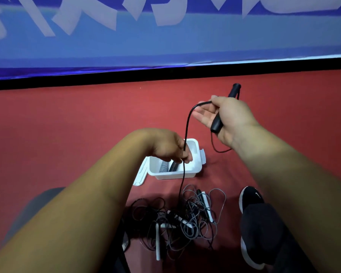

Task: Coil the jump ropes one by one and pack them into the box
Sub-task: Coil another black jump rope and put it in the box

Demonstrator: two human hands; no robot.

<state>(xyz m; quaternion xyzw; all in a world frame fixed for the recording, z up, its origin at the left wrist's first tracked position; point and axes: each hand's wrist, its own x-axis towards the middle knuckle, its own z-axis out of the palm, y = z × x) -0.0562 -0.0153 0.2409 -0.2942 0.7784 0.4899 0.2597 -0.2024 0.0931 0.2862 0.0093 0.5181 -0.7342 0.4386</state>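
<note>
My right hand [229, 119] is raised above the red floor and holds the black handles [217, 124] of a black jump rope. The rope's cord [186, 127] arcs from that hand down to my left hand [170, 147], which pinches it over the white box [175, 173]. Below my left hand the cord drops into a tangled pile of grey and black jump ropes [185, 221] with white and black handles. Inside the box lie two ribbed handles, one grey and one black, partly hidden by my left hand.
The box's white lid [140, 177] lies against its left side. A black shoe [250, 198] and dark trouser leg are at the right of the pile. A grey seat [28, 209] is at the lower left. A blue banner with a black strip backs the red floor.
</note>
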